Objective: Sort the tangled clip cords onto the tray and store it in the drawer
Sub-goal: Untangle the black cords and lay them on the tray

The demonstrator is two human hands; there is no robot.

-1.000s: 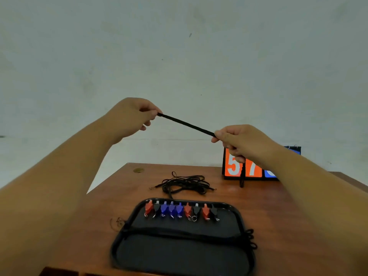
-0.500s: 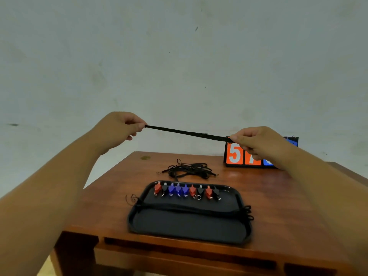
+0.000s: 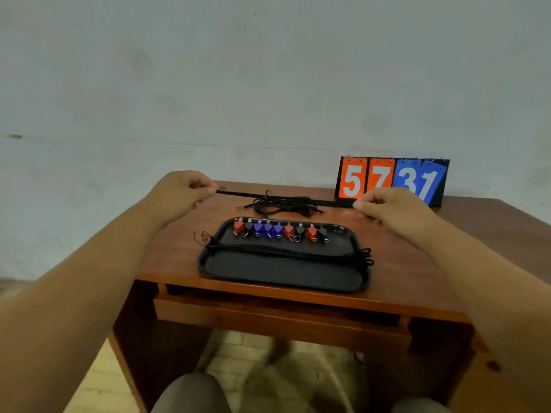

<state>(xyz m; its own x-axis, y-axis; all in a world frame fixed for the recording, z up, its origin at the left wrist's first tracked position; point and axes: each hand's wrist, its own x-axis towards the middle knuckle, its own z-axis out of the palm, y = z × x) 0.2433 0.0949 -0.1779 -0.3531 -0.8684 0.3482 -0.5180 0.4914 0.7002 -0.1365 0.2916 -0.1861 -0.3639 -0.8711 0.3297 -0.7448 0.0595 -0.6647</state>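
Observation:
A black cord is stretched taut between my two hands above the table. My left hand pinches its left end and my right hand pinches its right end. Under the cord, a tangle of black cords lies on the wooden table. Nearer to me sits a black tray. A row of red, black and blue clips lines its far side, and straightened black cords lie across its middle, their ends hanging over both rims.
A flip scoreboard reading 5 7 3 1 stands at the back right of the table. The drawer front runs under the table's near edge. My knees show at the bottom, over a tiled floor.
Both hands have come down with the cord, from well above the table to just over the tangle, and spread further apart. The view has tilted down and pulled back.

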